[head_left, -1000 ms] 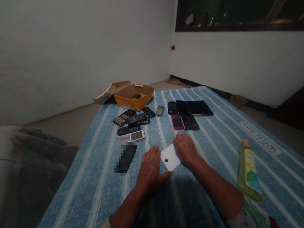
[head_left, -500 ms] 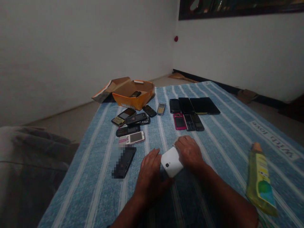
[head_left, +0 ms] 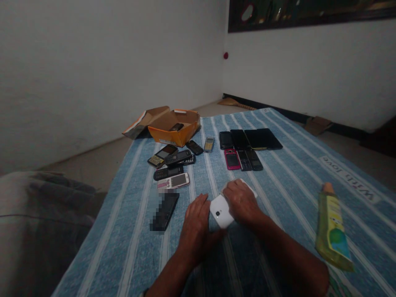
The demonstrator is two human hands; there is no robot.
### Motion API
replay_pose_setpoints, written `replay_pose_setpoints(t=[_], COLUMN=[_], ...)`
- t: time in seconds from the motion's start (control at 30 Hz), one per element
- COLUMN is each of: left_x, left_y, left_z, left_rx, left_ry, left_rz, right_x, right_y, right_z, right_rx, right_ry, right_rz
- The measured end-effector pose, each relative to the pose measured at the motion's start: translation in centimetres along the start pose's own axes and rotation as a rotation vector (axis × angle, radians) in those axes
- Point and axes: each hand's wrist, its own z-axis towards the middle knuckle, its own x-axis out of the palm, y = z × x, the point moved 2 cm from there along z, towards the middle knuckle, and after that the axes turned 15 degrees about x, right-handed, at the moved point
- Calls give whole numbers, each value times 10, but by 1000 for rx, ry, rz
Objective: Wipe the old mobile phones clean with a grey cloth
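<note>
The white phone (head_left: pixel 226 218) lies back-up on the striped cloth (head_left: pixel 123 239), the left hand (head_left: pixel 195 227) grasping its camera end. The right hand (head_left: pixel 243 202) curls across it; I cannot tell its grip. Steady bracing and light pressure around the lens (head_left: pixel 218 213) would serve best.

Looks dim and grey throughout, with muted colours and light grain over the pale wall (head_left: pixel 111 62). Leaves the source of the light hard to tell. Sinks almost to black within the dark-framed opening (head_left: pixel 309 16). Lays a soft, deep shadow on the striped cloth (head_left: pixel 123 231) between the forearms (head_left: pixel 287 243). Shows the white phone (head_left: pixel 221 206) as a bright patch. Blurs the left hand (head_left: pixel 194 227) slightly at the thumb. Breaks into coarse square blocks over the black phone (head_left: pixel 168 210). Stretches the yellow-green bottle (head_left: pixel 332 235) toward the right edge; softens the grey fabric (head_left: pixel 37 231) at far left.
</note>
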Motion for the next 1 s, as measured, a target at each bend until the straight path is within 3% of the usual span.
replay_pose_setpoints(t=[0.13, 0.27, 0.47, 0.8, 1.0], left_x=[3, 5, 5, -5, -3], left_y=[3, 5, 4, -3, -2], left_z=[-2, -3, -2, 5, 2], left_rx=[-24, -65, -65, -66, -60], left_ry=[-7, -13, -5, 53, 32], left_rz=[-6, -7, -18, -42, -68], right_x=[3, 10, 10, -3, -1], right_y=[21, 28, 19, -7, 10], right_z=[-6, -9, -5, 6, 6], right_rx=[-102, -143, -97, 116, 37], right_ry=[30, -8, -17, -20, 40], right_rz=[16, 39, 59, -62, -91])
